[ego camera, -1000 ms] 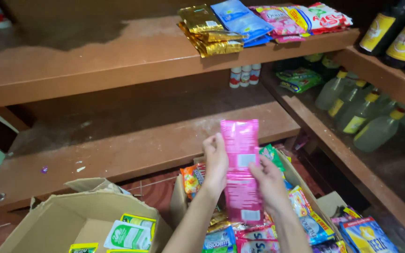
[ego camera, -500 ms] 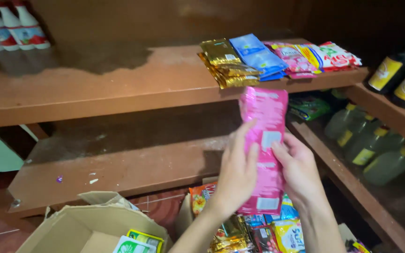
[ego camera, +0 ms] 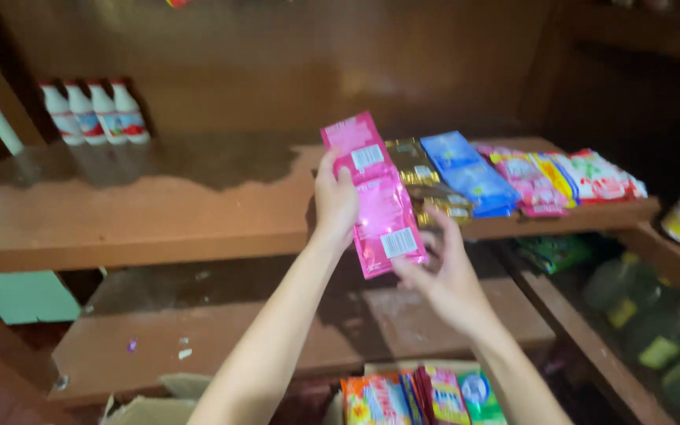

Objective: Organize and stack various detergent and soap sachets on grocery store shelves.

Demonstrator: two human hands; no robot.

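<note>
Both hands are on the pink sachet strip (ego camera: 375, 197), held over the front edge of the upper wooden shelf (ego camera: 143, 220) just left of the sachets already lying there: left hand (ego camera: 335, 201) has fingers curled round its upper middle, right hand (ego camera: 444, 277) pinches the bottom end, fingers partly closed. Looks like stocking is partway: gold sachets (ego camera: 423, 179), blue sachets (ego camera: 470, 175) and pink-and-red packs (ego camera: 560, 179) already lie in a row on that shelf with small white bottles (ego camera: 92, 112) at the back left, the pink strip not yet down. Boxes at the bottom edge hold bright sachet packs (ego camera: 426, 397), so more seems left to shelve; the carton (ego camera: 151, 409) barely shows and its contents are hidden.
</note>
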